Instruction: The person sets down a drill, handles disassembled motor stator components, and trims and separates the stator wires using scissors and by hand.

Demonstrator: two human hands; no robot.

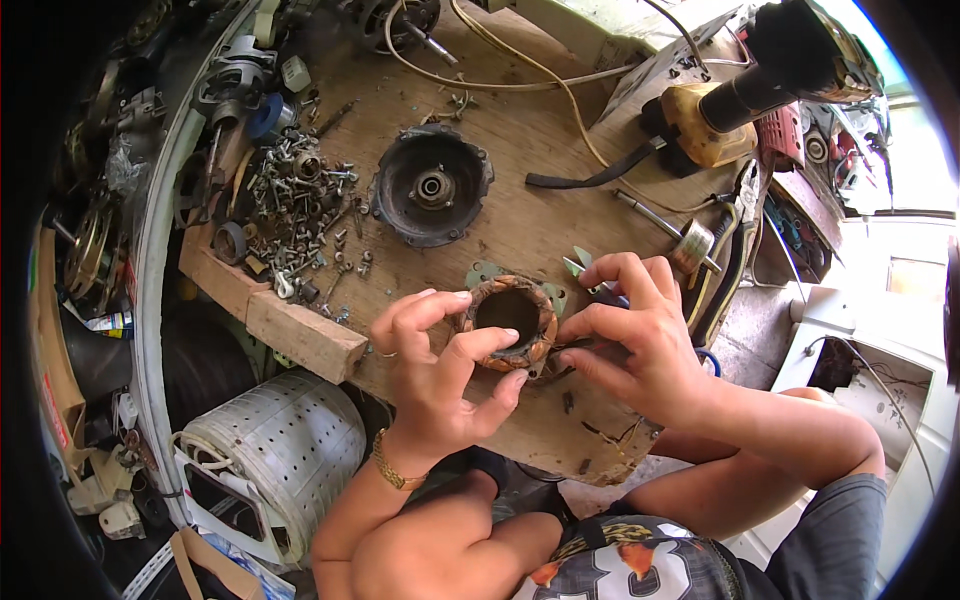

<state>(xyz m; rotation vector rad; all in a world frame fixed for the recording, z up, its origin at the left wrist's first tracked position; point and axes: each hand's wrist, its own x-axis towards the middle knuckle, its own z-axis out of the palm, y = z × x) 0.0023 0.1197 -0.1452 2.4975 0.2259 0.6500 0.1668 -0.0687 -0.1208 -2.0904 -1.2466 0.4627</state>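
Note:
A motor stator [546, 318], a ring of copper-brown windings with a dark round bore, sits near the front of the wooden workbench. Bits of a greenish metal core show around its far edge. My left hand [435, 350] grips its near left rim, with the index fingertip at the bore and the thumb below. At the stator's right side, my right hand [635, 340] is closed in a pinch close to the windings. A thin dark strand shows by those fingertips, but what they hold is unclear. Beyond lies a round dark motor end housing [400, 210] with a central bearing.
A pile of screws [305, 200] covers the bench's left side, behind a wooden edge strip [300, 335]. At the back right lies a yellow-and-black cordless tool [710, 130]. A rotor with a shaft [692, 245] and pliers [735, 215] lie at right. A perforated white drum [285, 450] stands below left.

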